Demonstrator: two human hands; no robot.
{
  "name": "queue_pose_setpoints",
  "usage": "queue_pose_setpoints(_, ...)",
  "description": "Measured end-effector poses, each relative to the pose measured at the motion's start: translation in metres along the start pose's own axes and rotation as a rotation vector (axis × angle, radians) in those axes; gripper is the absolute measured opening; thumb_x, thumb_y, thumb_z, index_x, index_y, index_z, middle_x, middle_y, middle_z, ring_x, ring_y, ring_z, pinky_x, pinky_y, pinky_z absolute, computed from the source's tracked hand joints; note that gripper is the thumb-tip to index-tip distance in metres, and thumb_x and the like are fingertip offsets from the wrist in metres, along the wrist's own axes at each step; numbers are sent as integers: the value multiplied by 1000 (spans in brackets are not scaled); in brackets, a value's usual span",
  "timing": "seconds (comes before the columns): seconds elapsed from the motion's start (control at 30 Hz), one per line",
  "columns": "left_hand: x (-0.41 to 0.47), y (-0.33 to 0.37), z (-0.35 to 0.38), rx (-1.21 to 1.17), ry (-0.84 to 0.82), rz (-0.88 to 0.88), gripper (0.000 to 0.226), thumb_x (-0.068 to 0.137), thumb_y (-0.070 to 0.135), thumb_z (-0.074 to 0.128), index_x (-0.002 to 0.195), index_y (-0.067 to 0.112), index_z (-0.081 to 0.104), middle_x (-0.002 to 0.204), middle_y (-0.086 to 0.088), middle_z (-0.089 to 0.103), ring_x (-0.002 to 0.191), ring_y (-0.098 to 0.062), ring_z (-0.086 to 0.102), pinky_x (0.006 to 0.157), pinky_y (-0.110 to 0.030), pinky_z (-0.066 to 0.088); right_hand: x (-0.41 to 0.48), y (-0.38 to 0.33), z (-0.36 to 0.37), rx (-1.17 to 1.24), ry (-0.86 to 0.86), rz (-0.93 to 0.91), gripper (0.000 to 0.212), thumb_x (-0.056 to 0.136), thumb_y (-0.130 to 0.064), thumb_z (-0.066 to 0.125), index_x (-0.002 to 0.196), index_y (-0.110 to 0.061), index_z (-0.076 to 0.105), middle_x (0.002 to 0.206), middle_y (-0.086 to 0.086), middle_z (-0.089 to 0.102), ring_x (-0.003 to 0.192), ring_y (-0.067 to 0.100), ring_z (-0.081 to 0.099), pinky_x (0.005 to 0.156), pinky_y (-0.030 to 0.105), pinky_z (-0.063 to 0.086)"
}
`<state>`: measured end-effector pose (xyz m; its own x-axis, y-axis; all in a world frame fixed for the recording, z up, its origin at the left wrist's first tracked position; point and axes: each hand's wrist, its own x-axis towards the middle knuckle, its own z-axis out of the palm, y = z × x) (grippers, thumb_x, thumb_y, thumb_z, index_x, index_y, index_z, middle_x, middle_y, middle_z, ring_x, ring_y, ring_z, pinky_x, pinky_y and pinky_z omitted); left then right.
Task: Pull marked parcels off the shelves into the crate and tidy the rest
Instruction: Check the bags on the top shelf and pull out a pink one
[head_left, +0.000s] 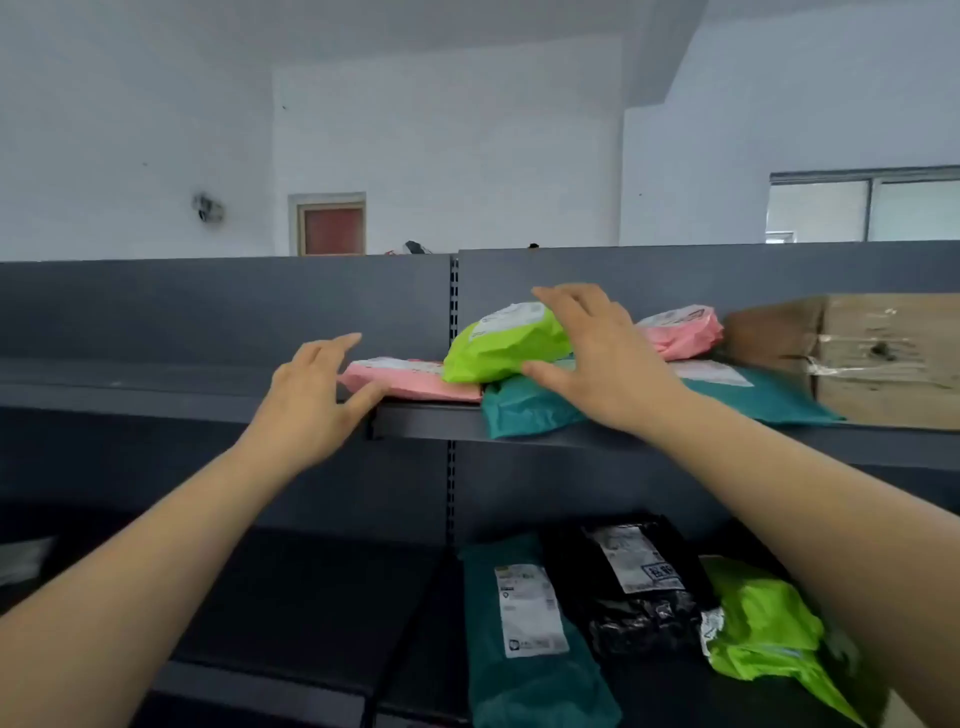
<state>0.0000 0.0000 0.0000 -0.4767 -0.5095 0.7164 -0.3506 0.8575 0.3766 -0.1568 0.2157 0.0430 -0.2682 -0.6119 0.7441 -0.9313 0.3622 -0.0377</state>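
Observation:
On the top shelf (426, 423) a lime green parcel (506, 345) lies on top of a flat pink parcel (410, 382) and a teal parcel (524, 410). My right hand (602, 358) is spread open at the green parcel's right side, fingers over its top and thumb by its lower edge. My left hand (317, 395) is open with straight fingers, the thumb touching the pink parcel's left end. A second pink parcel (683, 332) lies behind my right hand. No crate is in view.
A cardboard box (878, 358) stands at the right end of the top shelf. On the lower shelf lie a teal parcel (530, 629), a black parcel (634, 587) and a lime green parcel (763, 629). The shelf's grey back panel (208, 306) rises behind.

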Motion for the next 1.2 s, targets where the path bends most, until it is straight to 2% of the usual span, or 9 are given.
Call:
queue_pose_setpoints(0.27, 33, -11, 14, 13, -126, -13, 54, 91, 51, 49, 139, 27, 43, 144, -5, 44, 129, -25, 43, 103, -38, 36, 33, -2, 20, -58, -107, 98, 69, 84, -32, 67, 144, -31, 33, 153, 6, 18, 133, 36, 31, 110, 40, 25)
queue_pose_setpoints(0.43, 31, -1, 17, -15, -135, 35, 40, 87, 41, 62, 124, 24, 61, 131, -1, 58, 116, -21, 53, 91, -26, 37, 33, 8, 23, -43, -31, 105, 29, 82, -13, 65, 111, -16, 62, 124, 9, 49, 111, 29, 51, 95, 37, 39)
queue_pose_setpoints(0.53, 29, 0, 20, -136, -34, -27, 31, 81, 30, 73, 111, 19, 70, 122, -1, 64, 105, -13, 55, 86, -18, 34, 31, 13, 22, -74, 50, 88, 13, 80, -3, 57, 90, -8, 64, 107, 12, 55, 99, 32, 53, 86, 40, 43)
queue_pose_setpoints(0.6, 26, 1, 24, -189, 49, -44, 27, 78, 24, 76, 104, 15, 73, 111, -2, 70, 89, -6, 55, 83, -16, 36, 27, 17, 22, -68, 84, 61, 15, 75, 3, 54, 83, -4, 64, 100, 13, 55, 93, 33, 54, 81, 42, 44)
queue_pose_setpoints(0.7, 19, 4, 32, -218, 171, -20, 23, 78, 18, 76, 100, 12, 74, 103, -3, 72, 80, -8, 57, 80, -17, 40, 16, 22, 21, -94, 125, 29, 20, 69, 9, 51, 79, -4, 64, 94, 12, 55, 88, 31, 52, 74, 42, 45)
queue_pose_setpoints(0.8, 10, 8, 39, -236, 253, 23, 19, 80, 12, 74, 99, 10, 74, 100, -4, 72, 81, -10, 59, 81, -17, 40, 6, 26, 18, -179, 170, -20, 20, 64, 12, 50, 73, -1, 62, 86, 14, 54, 83, 34, 50, 65, 44, 46)
queue_pose_setpoints(0.97, -3, 14, 39, -296, 401, 129, 16, 77, 2, 74, 92, 7, 75, 93, 3, 68, 87, -9, 63, 82, 3, 36, -1, 38, 18, -253, 201, -38, 20, 62, 16, 50, 70, 2, 61, 80, 16, 54, 76, 34, 49, 59, 42, 44)
queue_pose_setpoints(1.03, -8, 13, 36, -278, 470, 202, 17, 75, -4, 73, 90, 5, 75, 92, 6, 65, 88, -5, 62, 86, 2, 37, -4, 41, 21, -248, 234, -77, 19, 57, 17, 51, 65, 2, 60, 74, 16, 53, 70, 34, 50, 55, 43, 45)
queue_pose_setpoints(1.2, -13, 6, 30, -188, 594, 300, 17, 73, -9, 72, 87, 1, 75, 91, -10, 71, 90, 2, 55, 89, 0, 38, -11, 45, 25, -244, 267, -103, 21, 50, 18, 57, 59, -1, 56, 67, 15, 52, 63, 34, 50, 46, 35, 38)
